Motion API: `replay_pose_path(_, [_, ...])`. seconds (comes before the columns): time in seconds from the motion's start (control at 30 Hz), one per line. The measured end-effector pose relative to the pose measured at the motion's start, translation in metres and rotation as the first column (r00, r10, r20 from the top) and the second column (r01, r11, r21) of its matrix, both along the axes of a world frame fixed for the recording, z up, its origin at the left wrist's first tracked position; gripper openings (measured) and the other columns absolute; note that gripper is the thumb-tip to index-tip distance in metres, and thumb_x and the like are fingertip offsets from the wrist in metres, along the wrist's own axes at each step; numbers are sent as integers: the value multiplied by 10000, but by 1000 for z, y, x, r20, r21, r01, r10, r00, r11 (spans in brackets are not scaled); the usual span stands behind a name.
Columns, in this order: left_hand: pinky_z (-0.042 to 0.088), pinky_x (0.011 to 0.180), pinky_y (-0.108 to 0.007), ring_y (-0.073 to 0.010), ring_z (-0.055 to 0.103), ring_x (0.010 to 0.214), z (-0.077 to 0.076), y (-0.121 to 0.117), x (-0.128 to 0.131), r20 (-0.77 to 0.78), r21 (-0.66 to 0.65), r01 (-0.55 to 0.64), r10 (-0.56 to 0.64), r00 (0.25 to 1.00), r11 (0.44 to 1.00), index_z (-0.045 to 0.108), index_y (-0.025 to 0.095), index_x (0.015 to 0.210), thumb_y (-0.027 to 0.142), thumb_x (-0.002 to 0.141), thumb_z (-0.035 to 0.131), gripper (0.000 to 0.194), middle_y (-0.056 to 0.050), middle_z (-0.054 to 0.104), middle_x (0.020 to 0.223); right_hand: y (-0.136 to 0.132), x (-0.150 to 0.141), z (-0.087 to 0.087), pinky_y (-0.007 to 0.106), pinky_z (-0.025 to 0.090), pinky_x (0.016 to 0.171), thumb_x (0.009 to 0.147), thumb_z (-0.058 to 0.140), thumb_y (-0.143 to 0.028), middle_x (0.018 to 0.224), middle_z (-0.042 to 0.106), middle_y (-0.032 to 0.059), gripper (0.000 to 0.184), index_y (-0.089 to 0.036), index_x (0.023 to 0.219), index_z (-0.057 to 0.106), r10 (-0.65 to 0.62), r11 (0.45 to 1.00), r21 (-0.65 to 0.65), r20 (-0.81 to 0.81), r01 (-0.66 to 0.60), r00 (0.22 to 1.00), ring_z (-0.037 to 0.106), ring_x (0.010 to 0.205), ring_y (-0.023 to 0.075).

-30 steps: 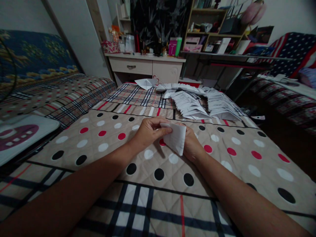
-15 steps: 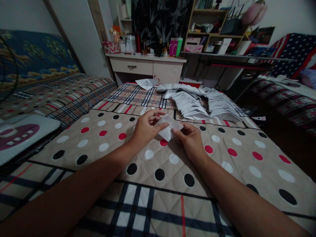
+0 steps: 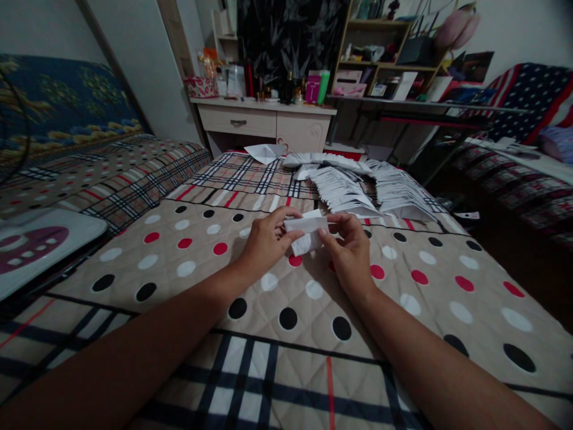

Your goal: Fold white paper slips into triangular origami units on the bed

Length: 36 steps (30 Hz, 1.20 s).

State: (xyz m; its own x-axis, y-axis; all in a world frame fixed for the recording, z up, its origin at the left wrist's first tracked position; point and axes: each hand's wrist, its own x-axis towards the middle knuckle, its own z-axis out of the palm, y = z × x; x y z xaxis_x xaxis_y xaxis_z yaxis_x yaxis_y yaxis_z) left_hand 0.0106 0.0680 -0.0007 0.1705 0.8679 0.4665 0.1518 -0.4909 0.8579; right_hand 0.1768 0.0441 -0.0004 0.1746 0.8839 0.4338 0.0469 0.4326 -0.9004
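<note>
- Between the two hands, just in front of the person and above the beige quilted bedspread with black, white and red dots (image 3: 286, 286), is a small, folded piece of white paper (image 3: 307, 226).
- Its long folded band runs side to side, from one hand to the other, nearly level in the view. A small corner stands up beyond the band, and a lower flap with faint marks hangs toward the person.
- At the paper's left end, the left hand (image 3: 264, 240) is closed to a loose pinch: thumb on the near face, fingers curled up and behind, partly hidden.
- By the right end, the right hand (image 3: 351, 248) also pinches lightly, its thumb laid on the near face and its forefinger at the upper edge; how its other fingers meet the paper I cannot tell.
- Neither hand is the nearer one, as both touch the paper, one at each end.
- Beyond the hands and to the right, two fanned rows of folded white papers (image 3: 342, 190) lie on the bedspread, with a crosswise row of white folded pieces (image 3: 326, 160) behind them. The right hand is nearer to these.
- Farther off, left of the crosswise row, lies a loose white sheet (image 3: 264, 153).
</note>
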Motion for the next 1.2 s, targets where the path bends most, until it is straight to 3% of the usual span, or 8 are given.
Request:
replay_pose_path(0.17, [485, 527, -191, -113, 618, 589, 1, -1, 0, -132, 49, -34, 40, 990, 998, 671, 166, 930, 213, 797, 674, 140, 3, 666, 725, -1, 0, 0, 260, 437, 633, 839, 657, -329, 870, 610, 28, 112, -219, 861, 661, 53, 998, -14, -2, -53, 999, 549, 778, 166])
replay_pose_path(0.43, [457, 605, -252, -143, 601, 647, 5, 0, -3, -301, 187, 35, 23, 953, 982, 675, 152, 758, 211, 882, 569, 173, -23, 667, 708, 2, 4, -2, 330, 444, 827, 799, 703, -277, 1020, 681, 52, 136, -223, 678, 733, 54, 998, -18, -31, -54, 998, 596, 972, 217])
replay_pose_path(0.63, [483, 705, -272, -157, 632, 743, 7, -2, 0, -280, 229, 23, 44, 959, 973, 669, 147, 732, 160, 846, 620, 125, -43, 689, 786, 1, 3, -2, 300, 452, 710, 738, 753, -245, 864, 703, 25, 115, -219, 627, 735, 8, 999, -52, -95, -13, 995, 617, 802, 186])
replay_pose_path(0.87, [511, 652, -247, -159, 647, 745, 5, -4, 3, -159, 111, -24, 41, 986, 994, 710, 143, 738, 183, 785, 695, 63, -59, 700, 801, 2, 2, -4, 265, 452, 664, 702, 777, -209, 811, 692, 10, 144, -210, 575, 709, -30, 998, -65, -141, 20, 990, 614, 762, 155])
replay_pose_path(1.2, [465, 585, -218, -127, 599, 638, 8, -8, 6, -140, -54, 42, -49, 989, 998, 633, 124, 637, 226, 768, 661, 169, -48, 671, 722, -1, -2, -1, 252, 452, 632, 672, 768, -173, 760, 682, 15, 220, -180, 500, 631, -56, 996, -72, -148, 46, 987, 605, 710, 144])
